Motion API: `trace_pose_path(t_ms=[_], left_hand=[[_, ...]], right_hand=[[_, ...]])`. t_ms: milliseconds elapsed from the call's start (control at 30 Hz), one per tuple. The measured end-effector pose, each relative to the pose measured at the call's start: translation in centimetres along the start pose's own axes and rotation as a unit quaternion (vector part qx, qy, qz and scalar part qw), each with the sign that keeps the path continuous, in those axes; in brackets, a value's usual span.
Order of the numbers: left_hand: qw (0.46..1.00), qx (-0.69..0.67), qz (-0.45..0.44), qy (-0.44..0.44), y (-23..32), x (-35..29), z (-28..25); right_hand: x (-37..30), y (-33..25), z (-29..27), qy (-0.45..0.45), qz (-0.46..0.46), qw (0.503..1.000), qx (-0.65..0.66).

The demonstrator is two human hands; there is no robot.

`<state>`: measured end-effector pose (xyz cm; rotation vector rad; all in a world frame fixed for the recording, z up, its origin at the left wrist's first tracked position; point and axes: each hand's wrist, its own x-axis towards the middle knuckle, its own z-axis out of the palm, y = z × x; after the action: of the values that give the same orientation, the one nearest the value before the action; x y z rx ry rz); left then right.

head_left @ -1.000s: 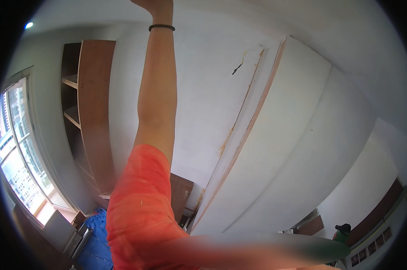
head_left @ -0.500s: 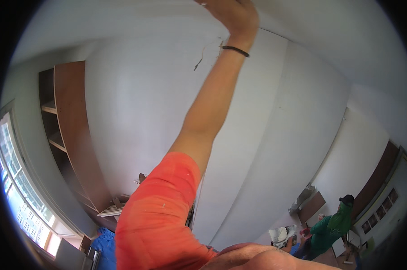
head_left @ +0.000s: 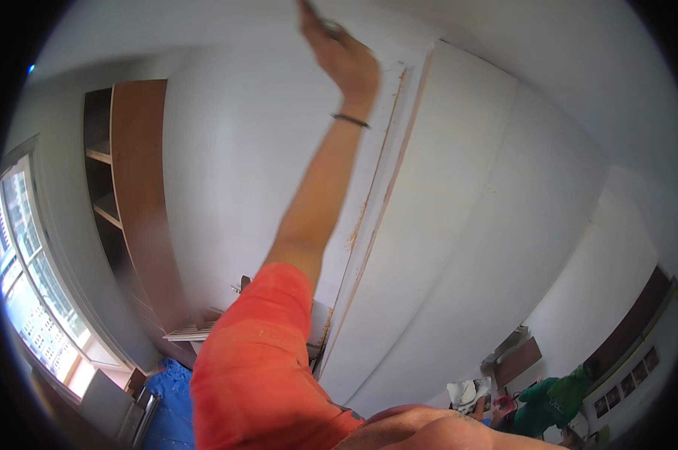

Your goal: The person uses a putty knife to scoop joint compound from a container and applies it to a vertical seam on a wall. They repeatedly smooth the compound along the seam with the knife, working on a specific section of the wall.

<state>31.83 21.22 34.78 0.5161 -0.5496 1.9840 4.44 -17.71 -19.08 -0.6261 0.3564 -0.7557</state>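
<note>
Aloft, left hand (head_left: 348, 64), openness and hold unclear

Your left hand (head_left: 350, 67), raised before the white wall (head_left: 249, 135), blurs toward its fingers, which the top edge crops; a small, shiny item (head_left: 330, 28) there is too smeared to identify. A bare limb (head_left: 436, 431) is cut off along the lower edge, your right hand out of frame. Your orange sleeve (head_left: 260, 345) hides part of the slatted stack (head_left: 191, 331), while a co-worker in green (head_left: 552, 401) appears blurred at lower right.
</note>
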Motion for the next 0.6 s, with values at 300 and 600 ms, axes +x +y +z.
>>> trace_pose_path(t_ms=[300, 600], left_hand=[[0.988, 0.082, 0.049, 0.118, -10.6, 16.0, -3.4], [0.994, 0.036, 0.060, 0.089, -0.6, 2.4, 7.9]], right_hand=[[-1.6, 1.5, 6.7, -0.002, 0.030, 0.999, 0.031], [-2.7, 0.7, 2.1, 0.074, -0.004, 0.997, 0.032]])
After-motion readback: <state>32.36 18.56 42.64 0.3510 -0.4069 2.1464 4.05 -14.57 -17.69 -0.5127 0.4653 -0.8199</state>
